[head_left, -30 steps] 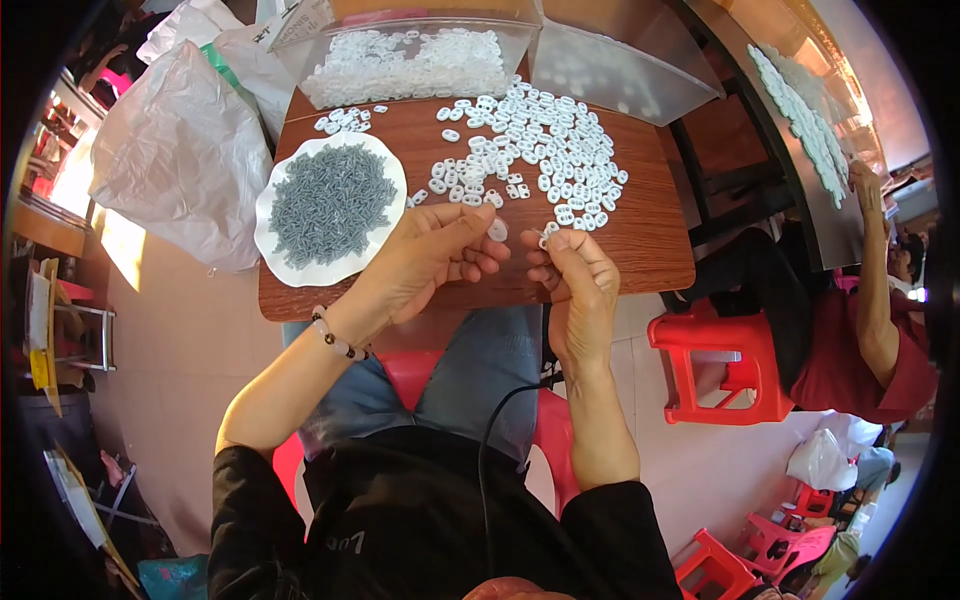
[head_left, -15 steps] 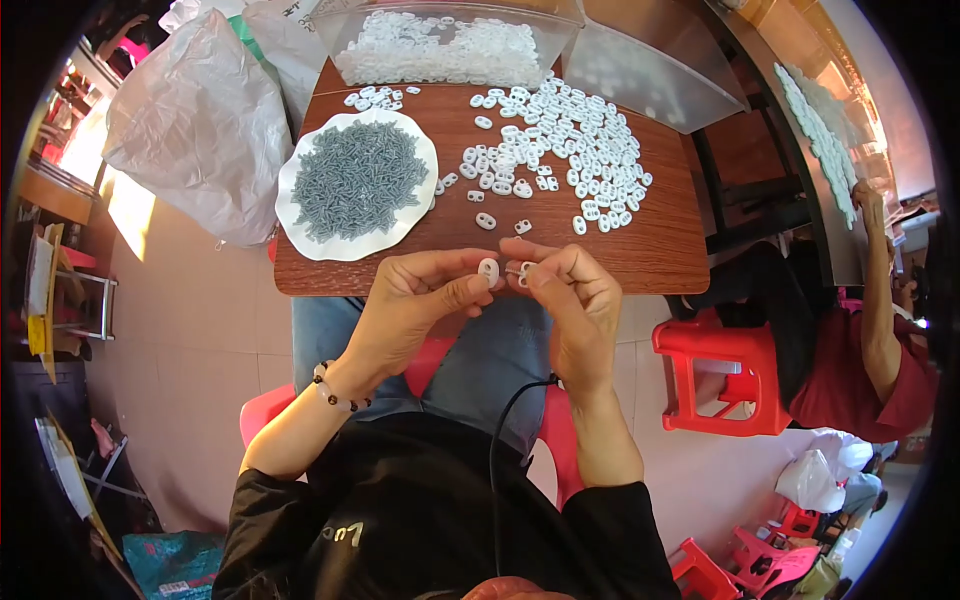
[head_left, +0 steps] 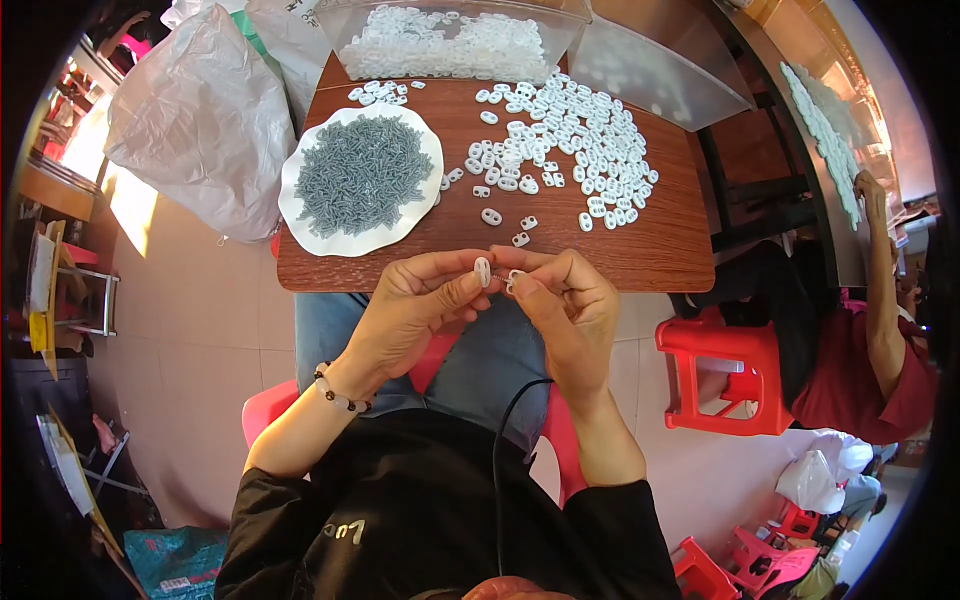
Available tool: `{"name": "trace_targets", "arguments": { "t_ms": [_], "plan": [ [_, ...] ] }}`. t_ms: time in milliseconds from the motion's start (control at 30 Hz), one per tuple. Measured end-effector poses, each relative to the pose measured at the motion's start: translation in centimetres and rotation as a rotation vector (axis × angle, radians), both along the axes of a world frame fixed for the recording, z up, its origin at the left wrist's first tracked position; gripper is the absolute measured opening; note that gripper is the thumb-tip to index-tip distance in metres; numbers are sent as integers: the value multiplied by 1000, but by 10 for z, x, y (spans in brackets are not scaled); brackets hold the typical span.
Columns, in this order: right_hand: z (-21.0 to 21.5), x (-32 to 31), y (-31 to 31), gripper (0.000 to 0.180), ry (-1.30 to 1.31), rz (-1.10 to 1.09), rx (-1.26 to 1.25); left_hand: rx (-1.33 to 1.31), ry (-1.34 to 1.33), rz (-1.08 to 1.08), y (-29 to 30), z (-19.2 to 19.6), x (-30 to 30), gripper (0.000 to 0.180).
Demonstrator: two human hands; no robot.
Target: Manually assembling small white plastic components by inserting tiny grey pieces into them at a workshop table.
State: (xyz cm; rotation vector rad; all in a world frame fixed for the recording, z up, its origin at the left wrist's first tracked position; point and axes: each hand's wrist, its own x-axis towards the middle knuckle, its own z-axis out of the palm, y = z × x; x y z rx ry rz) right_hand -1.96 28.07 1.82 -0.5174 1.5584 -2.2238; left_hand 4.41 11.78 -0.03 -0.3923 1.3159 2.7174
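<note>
My left hand point(head_left: 405, 305) pinches a white oval plastic piece point(head_left: 483, 270) on edge between thumb and fingertips. A small white two-holed piece point(head_left: 515, 281) is gripped by my right hand point(head_left: 573, 312), close beside it. A thin, ridged metal part spans the short gap between the pieces; whether it is a spring or a screw I cannot tell. Both hands are at the table's near edge, above my lap. Beyond them lie a few loose white pieces point(head_left: 491, 216). Farther right spreads a pile of white oval pieces point(head_left: 600, 140).
A scalloped white plate point(head_left: 428, 205) holds many small grey parts point(head_left: 362, 168). At the back stands a clear bin point(head_left: 560, 40) of white pieces. A pale sack point(head_left: 195, 130) leans left of the brown table point(head_left: 650, 245). Right are a red stool point(head_left: 720, 350) and another person's arm point(head_left: 878, 270).
The white oval in my left hand has turned from showing its holed face to nearly edge-on. My right hand has shifted slightly left with its piece. The view has moved slightly.
</note>
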Motion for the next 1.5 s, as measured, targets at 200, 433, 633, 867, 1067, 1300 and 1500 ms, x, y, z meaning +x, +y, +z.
{"name": "trace_targets", "arguments": {
  "t_ms": [200, 433, 633, 867, 1067, 1300, 1500],
  "plan": [
    [-2, 0, -1, 4, 39, -4, 33, -49, 6, 17, 0, 0, 0, 28],
    [-5, -1, -1, 5, 44, -4, 49, -118, 20, 29, -1, -2, 1, 29],
    [-8, -2, -2, 7, 66, -14, 44, -183, 37, 36, -2, 0, 1, 29],
    [-6, -1, -2, 4, 43, -6, 67, -184, -6, 28, -2, 2, 1, 28],
    [-6, 1, -3, 3, 125, -25, 131, -238, 58, 42, -2, 1, 2, 26],
    [2, 0, -2, 5, 140, 35, 162, -306, 74, 37, -4, 14, 8, 25],
    [1, -1, -1, 6, 57, 177, 90, -221, 135, 9, -11, 20, 14, 26]
  ]
}}
